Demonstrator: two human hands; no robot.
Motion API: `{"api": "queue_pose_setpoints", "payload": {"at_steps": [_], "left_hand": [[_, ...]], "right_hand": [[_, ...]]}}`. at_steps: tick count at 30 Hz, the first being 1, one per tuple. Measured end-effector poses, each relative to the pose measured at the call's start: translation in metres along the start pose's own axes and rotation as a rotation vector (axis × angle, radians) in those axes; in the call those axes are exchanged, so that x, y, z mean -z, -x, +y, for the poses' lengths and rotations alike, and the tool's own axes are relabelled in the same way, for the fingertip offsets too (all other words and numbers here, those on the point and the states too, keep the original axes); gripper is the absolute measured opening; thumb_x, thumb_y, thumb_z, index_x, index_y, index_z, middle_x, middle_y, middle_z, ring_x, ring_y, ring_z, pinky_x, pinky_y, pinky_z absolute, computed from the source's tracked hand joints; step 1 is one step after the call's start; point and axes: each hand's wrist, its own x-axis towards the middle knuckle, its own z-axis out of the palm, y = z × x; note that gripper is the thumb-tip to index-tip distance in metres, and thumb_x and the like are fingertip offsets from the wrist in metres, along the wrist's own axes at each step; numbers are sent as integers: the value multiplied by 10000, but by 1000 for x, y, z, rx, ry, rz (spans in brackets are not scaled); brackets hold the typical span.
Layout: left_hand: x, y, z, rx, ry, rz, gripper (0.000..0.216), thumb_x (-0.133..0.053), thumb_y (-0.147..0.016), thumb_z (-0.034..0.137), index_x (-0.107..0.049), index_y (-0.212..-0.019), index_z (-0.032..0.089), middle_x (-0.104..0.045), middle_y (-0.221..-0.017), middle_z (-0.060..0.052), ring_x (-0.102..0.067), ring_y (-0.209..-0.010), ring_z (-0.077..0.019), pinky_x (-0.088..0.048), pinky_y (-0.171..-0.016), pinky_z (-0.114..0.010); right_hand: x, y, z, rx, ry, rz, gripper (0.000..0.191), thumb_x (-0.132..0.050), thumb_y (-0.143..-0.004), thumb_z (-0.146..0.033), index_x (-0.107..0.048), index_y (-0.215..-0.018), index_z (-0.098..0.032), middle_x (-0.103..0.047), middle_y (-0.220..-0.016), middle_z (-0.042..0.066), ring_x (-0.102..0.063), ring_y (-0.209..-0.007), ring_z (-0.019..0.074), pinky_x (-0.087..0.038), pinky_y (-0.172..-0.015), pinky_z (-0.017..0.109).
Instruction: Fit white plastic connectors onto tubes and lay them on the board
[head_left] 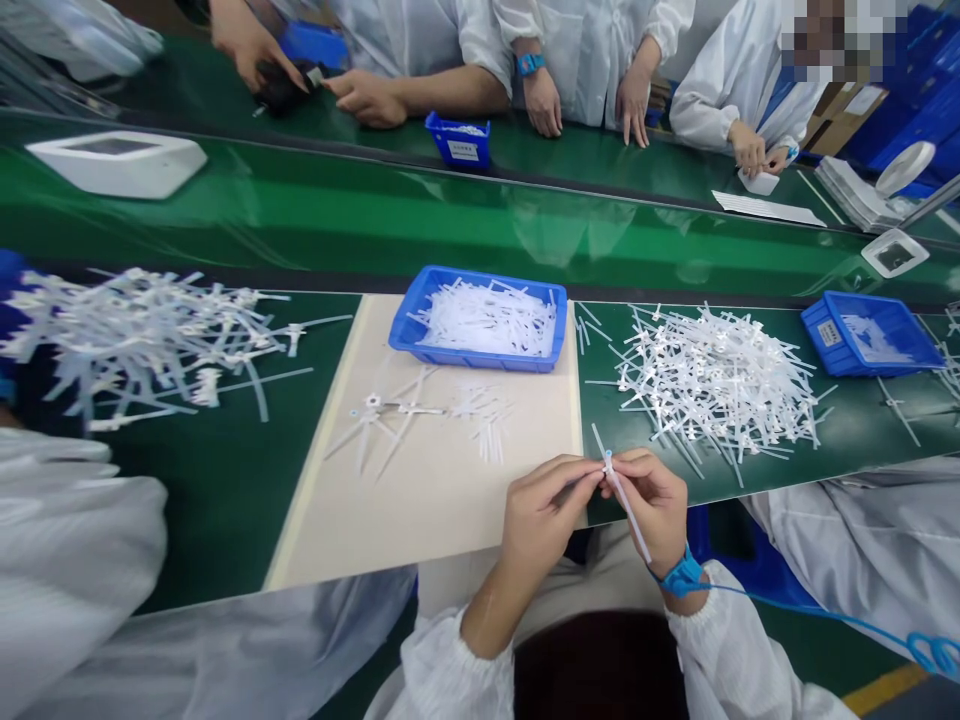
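Observation:
Both my hands meet over the front edge of the bench, pinching a small white connector with long translucent strips (630,515). My left hand (541,512) closes on its left side with thumb and forefinger. My right hand (654,500) grips it from the right, and one strip slants down across that hand. A light blue spot shows on top of the connector. On the beige mat (375,535) lie several strip-and-connector pieces (371,402) and a small group of loose strips (489,425). A blue tray (480,358) of strips stands behind them.
A big heap of white pieces (720,385) lies right of the mat, another heap (157,335) left. A smaller blue bin (821,335) stands far right. My right wrist wears a blue strap (684,575) with a coiled cord. Co-workers sit across the green conveyor (450,225) and on both sides.

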Motion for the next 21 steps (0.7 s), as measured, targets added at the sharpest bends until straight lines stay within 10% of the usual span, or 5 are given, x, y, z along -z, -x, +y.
{"api": "queue_pose_setpoints", "payload": {"at_steps": [21], "left_hand": [[-11,12,-3,-236,-228,157,216,-721,-998,54,-825,-1085,222,-849,-991,-38,-807,-882,-173,-670,-845,-294]], "right_hand": [[3,4,2,104,192,10,115,-762,-1024,-181,-844,-1021,-262,-789,-974,70,-768,-917,233,-624,-832,392]]}}
